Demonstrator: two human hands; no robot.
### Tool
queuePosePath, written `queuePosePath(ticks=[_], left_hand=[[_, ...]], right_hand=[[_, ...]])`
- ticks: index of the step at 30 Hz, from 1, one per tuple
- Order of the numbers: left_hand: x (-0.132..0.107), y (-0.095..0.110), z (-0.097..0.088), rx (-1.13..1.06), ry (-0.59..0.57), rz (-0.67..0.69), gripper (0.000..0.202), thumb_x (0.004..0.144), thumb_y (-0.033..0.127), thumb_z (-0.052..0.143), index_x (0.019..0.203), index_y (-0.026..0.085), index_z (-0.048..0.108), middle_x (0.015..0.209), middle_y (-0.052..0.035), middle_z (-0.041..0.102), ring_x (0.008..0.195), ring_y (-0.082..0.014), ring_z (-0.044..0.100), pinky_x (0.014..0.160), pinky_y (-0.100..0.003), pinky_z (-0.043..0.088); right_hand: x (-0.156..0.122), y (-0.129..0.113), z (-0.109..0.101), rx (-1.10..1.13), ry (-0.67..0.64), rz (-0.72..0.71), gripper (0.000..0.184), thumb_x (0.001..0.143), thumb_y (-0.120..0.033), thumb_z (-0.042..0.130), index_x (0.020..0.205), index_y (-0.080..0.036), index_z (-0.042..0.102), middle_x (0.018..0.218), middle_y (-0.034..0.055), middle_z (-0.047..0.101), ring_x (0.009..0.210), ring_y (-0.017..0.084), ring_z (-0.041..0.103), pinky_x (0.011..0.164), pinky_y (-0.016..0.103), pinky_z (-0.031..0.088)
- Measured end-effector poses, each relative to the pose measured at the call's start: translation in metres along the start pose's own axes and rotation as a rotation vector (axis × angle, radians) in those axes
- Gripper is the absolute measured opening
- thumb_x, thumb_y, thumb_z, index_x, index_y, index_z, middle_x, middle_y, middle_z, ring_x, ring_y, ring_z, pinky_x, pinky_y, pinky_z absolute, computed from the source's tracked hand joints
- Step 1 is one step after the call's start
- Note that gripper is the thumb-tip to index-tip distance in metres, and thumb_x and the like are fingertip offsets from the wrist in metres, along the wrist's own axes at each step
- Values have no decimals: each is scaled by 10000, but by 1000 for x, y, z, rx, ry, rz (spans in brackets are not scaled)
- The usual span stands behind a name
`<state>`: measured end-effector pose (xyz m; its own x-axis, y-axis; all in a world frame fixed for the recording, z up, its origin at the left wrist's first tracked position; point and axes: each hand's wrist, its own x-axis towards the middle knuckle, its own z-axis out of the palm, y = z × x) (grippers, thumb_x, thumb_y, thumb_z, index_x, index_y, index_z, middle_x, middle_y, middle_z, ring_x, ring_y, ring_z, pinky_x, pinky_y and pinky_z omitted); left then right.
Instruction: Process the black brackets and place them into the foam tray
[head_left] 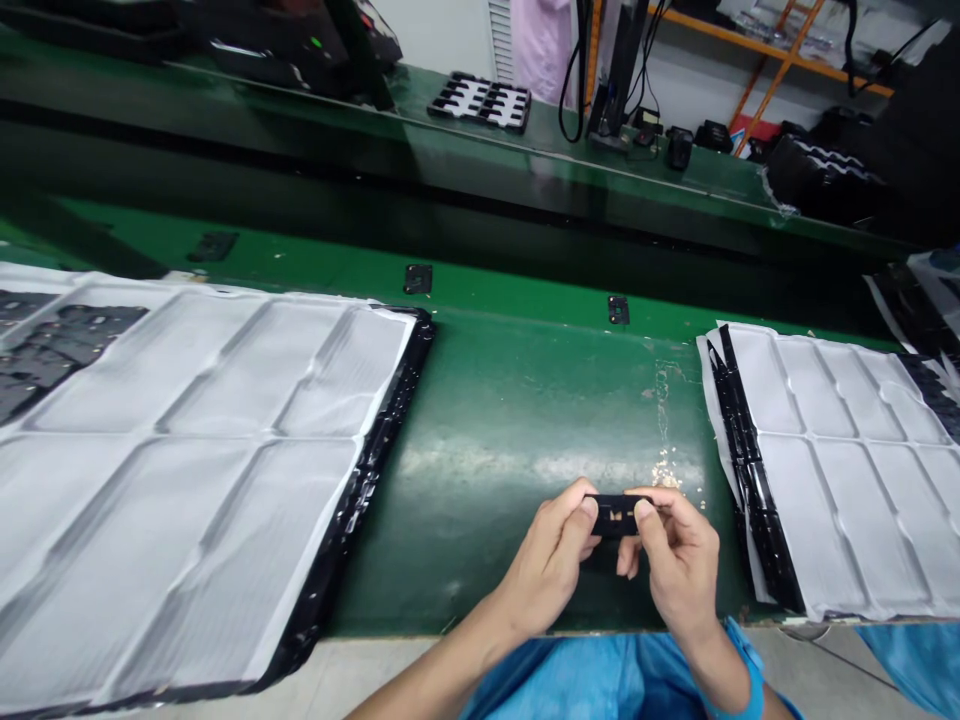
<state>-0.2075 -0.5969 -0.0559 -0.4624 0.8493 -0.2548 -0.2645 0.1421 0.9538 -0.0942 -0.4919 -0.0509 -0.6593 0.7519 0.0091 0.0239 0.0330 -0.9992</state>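
A small flat black plastic part (619, 515) with cut-out openings is held level above the green table, near its front edge. My left hand (551, 555) pinches its left end between thumb and fingers. At the other end, my right hand (679, 550) grips it with the thumb on top and the index finger along the far edge. Other fingers of both hands curl beneath the part. Small pale crumbs (666, 472) lie on the table just beyond my right hand.
Left is a large stack of black trays (382, 420) under white sheeting (217, 370), dark parts (67, 345) at its far end. Another sheeted tray stack (855, 450) stands right. Across the green surface lie black parts (418, 279) (618, 310). A filled tray (480, 103) rests on the back ledge.
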Motion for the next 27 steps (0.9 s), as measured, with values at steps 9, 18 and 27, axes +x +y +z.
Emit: queuePosePath(ticks=[9,18,27], left_hand=[[-3,0,-2,-7,-42,-7,394,1040,545,419,830,214,463,707,44,443,639,-134,448,574,-220,370],[1,-3,-2,-28,-7,-26,437,1022,588,423,791,217,433,669,62,377,586,-114,378,536,-209,332],[-2,-1,-2,-3,-31,-41,445,1015,592,418,789,210,443,684,58,388,611,-115,394,547,-199,334]], right_hand=[[1,3,-1,20,4,12,242,1026,-382,641,970,-170,742,485,-32,645,370,124,623,387,186,510],[-2,5,-4,-14,-49,-14,223,1041,-339,621,1005,-167,758,547,-30,627,408,114,623,421,194,512],[-3,9,-7,-29,-65,-24,187,1045,-304,617,1048,-183,760,597,-33,619,426,99,617,434,185,503]])
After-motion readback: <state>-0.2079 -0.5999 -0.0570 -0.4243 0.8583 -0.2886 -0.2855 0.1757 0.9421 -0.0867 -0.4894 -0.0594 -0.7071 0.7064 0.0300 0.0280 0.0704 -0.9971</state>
